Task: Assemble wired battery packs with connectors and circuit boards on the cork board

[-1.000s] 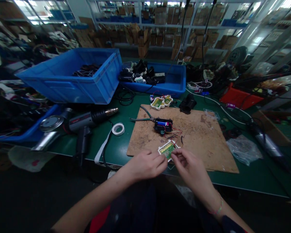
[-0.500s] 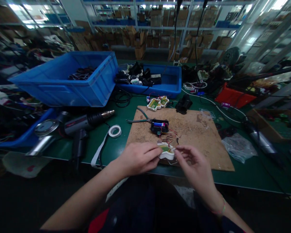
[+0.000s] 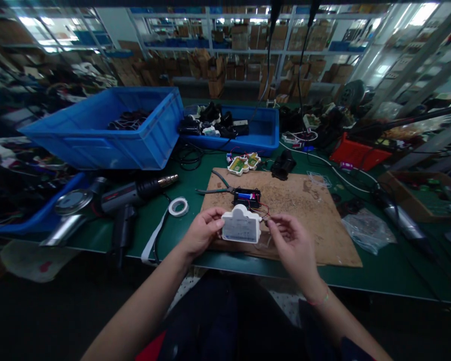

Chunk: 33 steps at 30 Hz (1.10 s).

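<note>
My left hand (image 3: 203, 231) grips the left edge of a white plastic housing (image 3: 241, 206), shaped like a cloud, with a printed grey label on the face toward me. At the housing's right edge, my right hand (image 3: 291, 238) has thumb and fingers pinched together on something small that I cannot make out. Thin red wires (image 3: 263, 208) run between the housing and a black case (image 3: 236, 201) with a blue cylindrical cell inside. The case lies on a brown board (image 3: 304, 215). Green-handled pliers (image 3: 220, 189) lie at its left.
Two blue bins (image 3: 97, 145) (image 3: 263, 143) stand behind. A heat gun (image 3: 124, 198) and a tape roll (image 3: 178, 206) are at the left. Green circuit parts (image 3: 244, 163) and a black shell (image 3: 283, 164) lie behind the board. A plastic bag (image 3: 370, 228) sits at the right.
The white housing has turned over from its open side with the green board to its labelled face. My left hand has shifted left along with its edge.
</note>
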Each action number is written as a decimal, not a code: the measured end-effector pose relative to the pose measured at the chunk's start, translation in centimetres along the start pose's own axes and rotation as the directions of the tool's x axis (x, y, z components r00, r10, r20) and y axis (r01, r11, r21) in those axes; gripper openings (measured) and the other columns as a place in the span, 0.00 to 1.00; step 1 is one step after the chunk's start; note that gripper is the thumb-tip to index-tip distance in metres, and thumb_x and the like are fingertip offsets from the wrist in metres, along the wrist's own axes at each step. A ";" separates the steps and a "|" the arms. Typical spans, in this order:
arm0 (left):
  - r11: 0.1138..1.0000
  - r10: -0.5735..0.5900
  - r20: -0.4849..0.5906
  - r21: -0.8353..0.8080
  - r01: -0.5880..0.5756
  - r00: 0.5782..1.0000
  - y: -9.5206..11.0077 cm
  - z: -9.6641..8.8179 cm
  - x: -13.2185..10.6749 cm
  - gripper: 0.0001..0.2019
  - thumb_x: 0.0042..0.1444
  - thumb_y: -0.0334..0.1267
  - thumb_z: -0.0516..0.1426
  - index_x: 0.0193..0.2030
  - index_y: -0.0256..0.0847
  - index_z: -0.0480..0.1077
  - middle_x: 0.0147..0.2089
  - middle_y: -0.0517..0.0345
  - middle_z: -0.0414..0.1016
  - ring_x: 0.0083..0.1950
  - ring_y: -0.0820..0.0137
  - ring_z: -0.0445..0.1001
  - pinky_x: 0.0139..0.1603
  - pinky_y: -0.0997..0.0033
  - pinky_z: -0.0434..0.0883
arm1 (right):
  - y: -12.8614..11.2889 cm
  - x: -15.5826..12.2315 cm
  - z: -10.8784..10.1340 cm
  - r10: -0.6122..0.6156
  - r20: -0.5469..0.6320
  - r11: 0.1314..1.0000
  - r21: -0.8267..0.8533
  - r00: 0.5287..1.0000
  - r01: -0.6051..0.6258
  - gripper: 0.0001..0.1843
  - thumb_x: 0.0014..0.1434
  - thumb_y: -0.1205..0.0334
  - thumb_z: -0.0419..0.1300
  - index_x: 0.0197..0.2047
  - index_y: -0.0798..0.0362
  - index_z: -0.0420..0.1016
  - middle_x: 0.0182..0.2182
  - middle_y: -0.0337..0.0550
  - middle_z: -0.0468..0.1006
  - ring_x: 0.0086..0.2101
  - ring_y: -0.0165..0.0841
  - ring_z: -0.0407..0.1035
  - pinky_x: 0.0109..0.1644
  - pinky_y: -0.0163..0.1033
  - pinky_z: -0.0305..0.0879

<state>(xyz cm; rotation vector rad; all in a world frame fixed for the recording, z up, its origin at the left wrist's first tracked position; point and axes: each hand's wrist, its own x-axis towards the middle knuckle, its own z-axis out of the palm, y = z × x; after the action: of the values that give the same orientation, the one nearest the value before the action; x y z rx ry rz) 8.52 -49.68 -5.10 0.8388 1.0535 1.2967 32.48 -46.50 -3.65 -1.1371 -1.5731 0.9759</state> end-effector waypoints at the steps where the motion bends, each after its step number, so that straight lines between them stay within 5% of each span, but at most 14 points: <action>1: 0.993 -0.043 -0.024 -0.108 0.041 0.999 -0.5 0.0 0.2 0.17 0.48 0.45 0.68 0.41 0.37 0.74 0.29 0.61 0.73 0.25 0.77 0.68 0.24 0.80 0.66 | 0.1 0.3 0.0 0.001 -0.001 1.000 0.004 1.000 -0.001 0.11 0.64 0.54 0.63 0.46 0.50 0.76 0.39 0.44 0.80 0.34 0.33 0.74 0.37 0.39 0.72; 5: 0.921 -0.130 -0.124 -0.382 0.073 0.984 -1.2 0.1 0.4 0.12 0.51 0.41 0.66 0.38 0.36 0.74 0.25 0.65 0.68 0.21 0.81 0.61 0.19 0.85 0.61 | 0.5 1.8 0.1 0.019 -0.006 0.998 0.064 1.000 -0.018 0.13 0.64 0.52 0.64 0.46 0.51 0.74 0.38 0.45 0.80 0.34 0.33 0.74 0.36 0.38 0.73; 10: 0.840 -0.182 -0.173 -0.538 0.062 0.968 -0.6 0.4 0.2 0.07 0.57 0.36 0.62 0.39 0.36 0.72 0.32 0.60 0.76 0.23 0.82 0.67 0.16 0.89 0.62 | 1.4 4.1 0.4 -0.047 -0.026 0.997 0.058 0.999 0.049 0.14 0.64 0.50 0.63 0.46 0.51 0.75 0.37 0.45 0.80 0.35 0.34 0.75 0.38 0.38 0.72; 16: 0.732 -0.217 -0.145 -0.678 0.063 0.965 -0.5 0.3 0.0 0.06 0.58 0.33 0.61 0.41 0.34 0.72 0.29 0.63 0.75 0.20 0.84 0.66 0.15 0.90 0.63 | 2.0 7.7 -0.4 -0.129 0.166 0.990 0.082 0.978 0.116 0.15 0.60 0.48 0.66 0.43 0.50 0.78 0.38 0.44 0.81 0.35 0.34 0.75 0.39 0.39 0.73; 21: 0.836 -0.144 -0.130 -0.547 0.050 0.981 -1.2 -0.4 -0.1 0.13 0.52 0.38 0.67 0.42 0.34 0.74 0.28 0.62 0.73 0.20 0.83 0.63 0.16 0.88 0.60 | 0.5 9.4 0.0 -0.169 0.342 0.986 0.052 0.924 0.161 0.14 0.60 0.49 0.66 0.42 0.50 0.81 0.37 0.43 0.82 0.32 0.33 0.74 0.33 0.37 0.70; 26: 0.949 -0.037 0.014 -0.312 0.039 0.999 -1.6 -1.0 -1.0 0.21 0.48 0.45 0.69 0.45 0.35 0.74 0.31 0.58 0.74 0.25 0.78 0.68 0.24 0.82 0.66 | -0.6 10.4 1.5 -0.169 0.465 0.981 -0.006 0.869 0.194 0.10 0.59 0.52 0.68 0.40 0.48 0.84 0.34 0.41 0.83 0.28 0.31 0.73 0.31 0.36 0.68; 29: 0.983 0.032 0.056 -0.183 -0.022 0.998 -1.6 -1.7 -1.5 0.20 0.47 0.47 0.70 0.41 0.38 0.73 0.34 0.58 0.75 0.30 0.72 0.72 0.31 0.76 0.69 | 0.3 11.1 1.8 -0.151 0.425 0.984 -0.018 0.893 0.175 0.10 0.60 0.53 0.67 0.40 0.49 0.83 0.35 0.42 0.84 0.33 0.34 0.76 0.36 0.37 0.70; 33: 0.955 0.229 0.202 0.145 -0.260 0.952 -0.6 -2.6 -2.0 0.14 0.49 0.40 0.69 0.40 0.39 0.74 0.37 0.57 0.73 0.36 0.71 0.72 0.36 0.74 0.68 | 2.3 11.6 1.9 -0.110 0.324 0.994 0.023 0.940 0.109 0.14 0.59 0.51 0.67 0.42 0.51 0.82 0.36 0.45 0.83 0.35 0.36 0.76 0.35 0.38 0.71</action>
<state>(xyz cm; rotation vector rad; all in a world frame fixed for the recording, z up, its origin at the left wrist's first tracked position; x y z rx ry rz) 6.31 -51.94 -6.20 1.2275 0.9435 1.3181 29.56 -34.87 -3.61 -0.9056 -1.8738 1.1337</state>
